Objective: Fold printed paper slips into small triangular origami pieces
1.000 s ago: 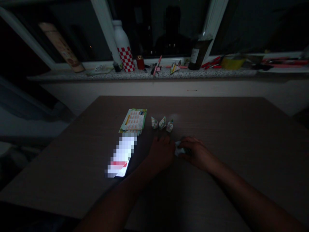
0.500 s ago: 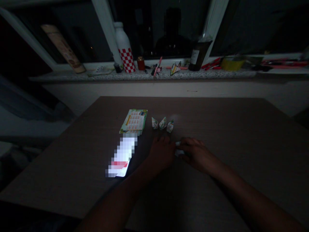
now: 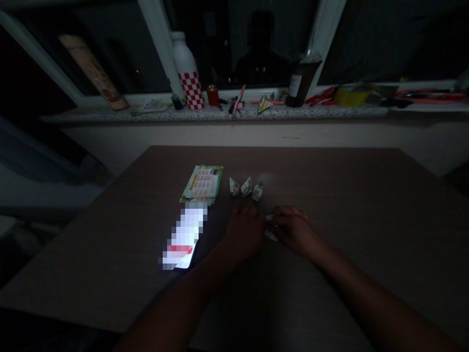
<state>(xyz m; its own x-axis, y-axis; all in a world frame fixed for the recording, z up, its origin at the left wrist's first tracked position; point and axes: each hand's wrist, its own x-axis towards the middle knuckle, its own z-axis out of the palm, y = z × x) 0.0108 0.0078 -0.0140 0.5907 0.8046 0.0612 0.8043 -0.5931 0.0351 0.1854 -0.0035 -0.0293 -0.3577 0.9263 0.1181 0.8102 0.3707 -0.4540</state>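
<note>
A small piece of pale folded paper (image 3: 271, 234) lies on the table between my two hands, mostly covered by fingers. My left hand (image 3: 245, 232) is closed at the paper's left edge, knuckles up and thumb side against it. From the right, my right hand (image 3: 296, 229) pinches the paper, its fingers pressed together. Just beyond my left hand stand three small folded paper pieces with pointed tips: a left one (image 3: 234, 187), a middle one (image 3: 246, 187) and a right one (image 3: 258, 191). The dim light hides the fold details.
Left of my hands lies a lit phone (image 3: 187, 234), with a stack of printed cards (image 3: 202, 184) beyond it. Along the windowsill (image 3: 234, 113) stand a checkered bottle (image 3: 190, 73), a small jar (image 3: 212, 95), a dark pouch (image 3: 302, 80) and pens. The wooden table (image 3: 330, 176) meets the wall below.
My right hand's fingers have shifted slightly and drawn closer together on the paper, so more of its lower edge shows. My left hand stays nearly in place.
</note>
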